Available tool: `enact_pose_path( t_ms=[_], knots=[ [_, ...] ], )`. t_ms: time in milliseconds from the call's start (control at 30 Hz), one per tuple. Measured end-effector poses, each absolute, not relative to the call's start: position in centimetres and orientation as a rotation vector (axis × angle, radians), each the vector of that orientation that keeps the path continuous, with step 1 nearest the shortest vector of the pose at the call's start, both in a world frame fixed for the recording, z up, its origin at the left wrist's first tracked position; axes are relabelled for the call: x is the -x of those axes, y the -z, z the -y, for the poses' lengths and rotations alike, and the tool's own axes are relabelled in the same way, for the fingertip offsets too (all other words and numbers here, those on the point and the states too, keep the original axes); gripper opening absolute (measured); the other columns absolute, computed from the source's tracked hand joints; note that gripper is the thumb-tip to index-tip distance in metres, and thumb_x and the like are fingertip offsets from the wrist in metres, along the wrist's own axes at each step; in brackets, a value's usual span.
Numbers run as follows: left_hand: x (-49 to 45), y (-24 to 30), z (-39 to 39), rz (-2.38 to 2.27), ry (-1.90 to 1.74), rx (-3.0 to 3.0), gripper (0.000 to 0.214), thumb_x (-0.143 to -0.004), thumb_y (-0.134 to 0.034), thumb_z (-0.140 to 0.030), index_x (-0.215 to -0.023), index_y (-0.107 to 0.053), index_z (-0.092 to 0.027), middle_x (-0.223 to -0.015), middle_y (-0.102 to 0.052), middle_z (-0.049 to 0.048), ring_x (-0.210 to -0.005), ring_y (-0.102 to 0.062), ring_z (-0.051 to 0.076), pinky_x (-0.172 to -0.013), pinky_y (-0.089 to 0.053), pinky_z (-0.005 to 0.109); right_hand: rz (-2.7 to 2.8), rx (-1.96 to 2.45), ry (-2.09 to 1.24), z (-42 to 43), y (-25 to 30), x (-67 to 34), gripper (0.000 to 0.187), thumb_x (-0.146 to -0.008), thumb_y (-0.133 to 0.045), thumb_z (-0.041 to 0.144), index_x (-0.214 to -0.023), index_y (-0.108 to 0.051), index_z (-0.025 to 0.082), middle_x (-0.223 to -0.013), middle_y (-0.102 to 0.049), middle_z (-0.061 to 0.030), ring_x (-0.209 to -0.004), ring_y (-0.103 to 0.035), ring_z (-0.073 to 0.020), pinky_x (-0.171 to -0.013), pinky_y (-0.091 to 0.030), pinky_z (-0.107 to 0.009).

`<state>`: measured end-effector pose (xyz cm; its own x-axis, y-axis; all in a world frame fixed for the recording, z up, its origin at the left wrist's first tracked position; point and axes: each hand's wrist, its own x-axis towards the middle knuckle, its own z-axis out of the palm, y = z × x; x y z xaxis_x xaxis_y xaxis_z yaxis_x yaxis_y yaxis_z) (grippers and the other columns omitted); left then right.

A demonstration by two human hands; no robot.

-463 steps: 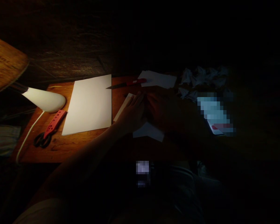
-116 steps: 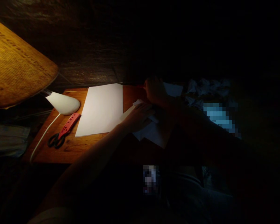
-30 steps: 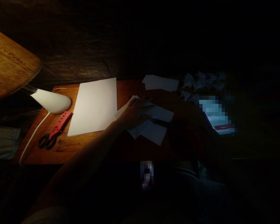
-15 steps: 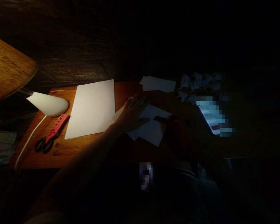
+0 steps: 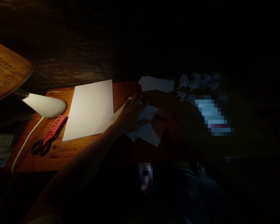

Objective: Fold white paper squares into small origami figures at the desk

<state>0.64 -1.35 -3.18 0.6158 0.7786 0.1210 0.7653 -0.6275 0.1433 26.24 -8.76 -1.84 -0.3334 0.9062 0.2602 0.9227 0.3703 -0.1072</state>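
Observation:
My left hand (image 5: 133, 112) lies flat, fingers spread, on a folded white paper sheet (image 5: 151, 133) in the middle of the wooden table. The sheet has creased, angled edges, and part of it is hidden under that hand. At the sheet's right side is my right hand (image 5: 174, 123), in deep shadow. Its fingers reach over the paper's upper right part, and too little light falls there to show whether they grip anything. To the left of both hands lies a larger blank stack of white paper (image 5: 90, 109).
A desk lamp (image 5: 46, 105) stands at the left with its cable. Near it are scissors (image 5: 43, 145) in a red sheath (image 5: 54, 129). Cut paper pieces (image 5: 156, 84) lie at the back, with several folded paper shapes (image 5: 193, 81) and a lit phone (image 5: 212, 115) to the right.
My right hand has moved left and inward over the paper. A dark strip that stuck out from it over the sheet no longer shows distinctly. My left hand stays on the paper.

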Motion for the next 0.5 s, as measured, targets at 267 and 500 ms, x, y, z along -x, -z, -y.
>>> enact_pose_path(
  t_ms=[267, 500],
  knots=[
    [-0.6, 3.3, 1.3, -1.301, -0.297, -2.763, 0.089, -0.102, -0.055, -0.069, -0.172, -0.027, -0.023, -0.182, -0.021, 0.0209, -0.17, -0.017, 0.044, -0.134, -0.02, 0.07, 2.299, 1.705, 0.129, 8.5, 2.4, -28.6, 0.022, -0.109, -0.047, 0.025, -0.114, -0.067, 0.018, -0.113, -0.067, -0.0167, -0.097, -0.062, -0.0302, -0.076, -0.044, -0.039],
    [-0.6, 3.3, 1.2, -1.296, -0.311, -2.735, 0.096, -0.101, -0.051, -0.074, -0.173, -0.023, -0.018, -0.181, -0.023, 0.0236, -0.17, -0.017, 0.044, -0.135, -0.017, 0.067, 2.312, 1.671, 0.153, 7.9, 2.9, -30.8, 0.022, -0.108, -0.048, 0.024, -0.113, -0.068, 0.017, -0.114, -0.068, -0.0174, -0.103, -0.062, -0.0329, -0.085, -0.047, -0.045]
  ],
)
